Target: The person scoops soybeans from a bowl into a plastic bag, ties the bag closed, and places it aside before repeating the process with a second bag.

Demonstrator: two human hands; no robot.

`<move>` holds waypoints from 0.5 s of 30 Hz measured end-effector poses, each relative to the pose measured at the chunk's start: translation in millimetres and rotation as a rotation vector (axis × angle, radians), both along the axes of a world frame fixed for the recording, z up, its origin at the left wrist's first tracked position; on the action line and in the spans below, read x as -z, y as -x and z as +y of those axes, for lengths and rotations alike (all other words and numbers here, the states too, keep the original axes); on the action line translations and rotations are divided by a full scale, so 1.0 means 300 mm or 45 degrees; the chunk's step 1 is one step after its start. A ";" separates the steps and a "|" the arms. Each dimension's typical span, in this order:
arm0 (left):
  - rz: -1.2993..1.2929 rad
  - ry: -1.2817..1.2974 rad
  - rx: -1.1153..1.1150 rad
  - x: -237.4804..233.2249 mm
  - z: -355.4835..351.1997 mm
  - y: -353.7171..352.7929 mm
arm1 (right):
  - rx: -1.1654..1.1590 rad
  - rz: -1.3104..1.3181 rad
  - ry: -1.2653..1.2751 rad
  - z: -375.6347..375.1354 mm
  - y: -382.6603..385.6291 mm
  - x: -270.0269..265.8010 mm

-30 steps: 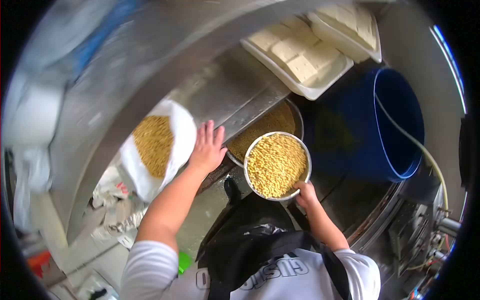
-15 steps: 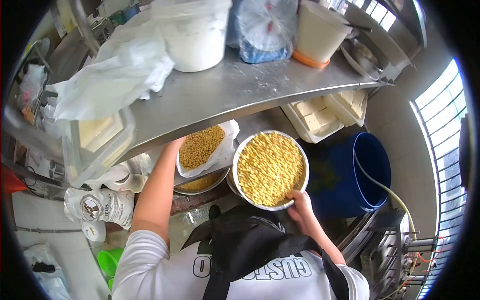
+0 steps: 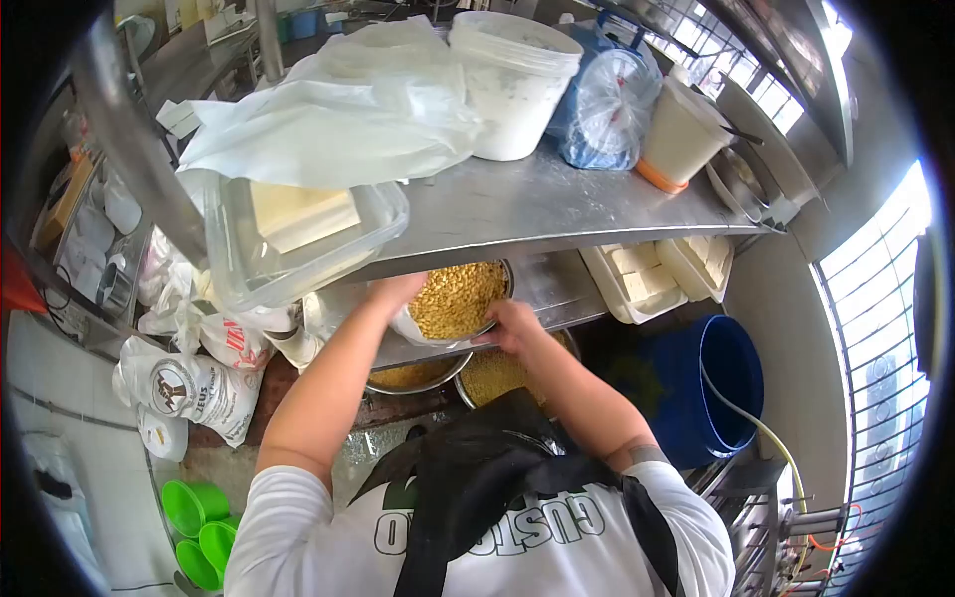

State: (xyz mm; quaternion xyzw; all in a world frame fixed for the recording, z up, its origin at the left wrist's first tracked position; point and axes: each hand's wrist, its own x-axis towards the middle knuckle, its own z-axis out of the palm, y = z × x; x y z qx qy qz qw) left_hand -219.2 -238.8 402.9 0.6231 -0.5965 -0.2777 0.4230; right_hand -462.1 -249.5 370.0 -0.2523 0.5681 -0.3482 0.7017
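Observation:
A round metal bowl of yellow grains or beans (image 3: 466, 297) is at the middle, under the front edge of the upper metal shelf. My right hand (image 3: 512, 326) grips its lower right rim. At the left side of the grains is my left hand (image 3: 400, 291), by the edge of a white plastic bag (image 3: 410, 326); its fingers are hidden. The bag shows below and left of the bowl, and how much it holds cannot be seen. Below stand two wide metal containers, one with yellow material (image 3: 410, 374) and another with yellow grains (image 3: 497, 376).
On the upper shelf (image 3: 477, 214) are a white bucket (image 3: 512, 90), a clear tub with a pale block (image 3: 303, 214), and plastic bags. White trays of pale blocks (image 3: 637, 284) sit at right, above a blue barrel (image 3: 731, 388) with a hose. Green buckets (image 3: 194, 505) stand lower left.
The bowl has moved left and up from the right, over the white bag, with my right hand on it. My left hand has shifted slightly right in view. The camera view has shifted.

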 end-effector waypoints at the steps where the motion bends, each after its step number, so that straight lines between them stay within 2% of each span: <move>1: -0.041 0.075 0.052 -0.063 0.054 0.052 | -0.049 0.101 0.019 -0.021 0.001 -0.020; 2: -0.034 0.070 0.038 -0.108 0.097 0.076 | -0.098 0.236 0.106 -0.049 -0.012 -0.066; 3: 0.249 0.030 0.076 -0.147 0.128 0.089 | -0.231 0.255 0.217 -0.071 -0.013 -0.126; 4: 0.534 -0.009 0.115 -0.160 0.149 0.088 | -0.305 0.459 0.417 -0.082 -0.037 -0.184; 5: 0.539 -0.004 0.105 -0.135 0.152 0.065 | -0.451 0.650 0.641 -0.065 -0.078 -0.307; 6: 1.056 0.105 0.051 -0.090 0.152 0.033 | -0.598 0.842 0.864 -0.061 -0.119 -0.397; 7: 1.574 0.213 -0.010 -0.056 0.159 0.018 | -0.612 0.849 0.855 -0.102 -0.154 -0.403; 8: 1.600 0.226 -0.048 -0.142 0.216 0.003 | -0.923 1.083 0.875 -0.138 -0.194 -0.398; 9: 1.733 0.291 -0.156 -0.037 0.192 -0.045 | -1.230 1.302 0.881 -0.146 -0.216 -0.373; 10: 1.792 0.329 -0.261 -0.059 0.210 -0.044 | -1.226 1.289 0.864 -0.125 -0.217 -0.325; 11: 1.851 0.381 -0.364 -0.087 0.221 -0.047 | -1.069 1.045 0.752 -0.106 -0.217 -0.271; 12: 1.848 0.386 -0.360 -0.062 0.224 -0.049 | -0.910 0.808 0.649 -0.099 -0.215 -0.225; 13: 1.800 0.256 -0.394 -0.006 0.241 -0.043 | -0.911 0.810 0.651 -0.084 -0.200 -0.169; 14: 1.755 0.128 -0.430 0.029 0.251 -0.037 | -0.675 0.747 0.634 -0.067 -0.177 -0.110; 15: 1.767 0.137 -0.439 0.002 0.256 -0.007 | -0.446 0.683 0.619 -0.064 -0.162 -0.083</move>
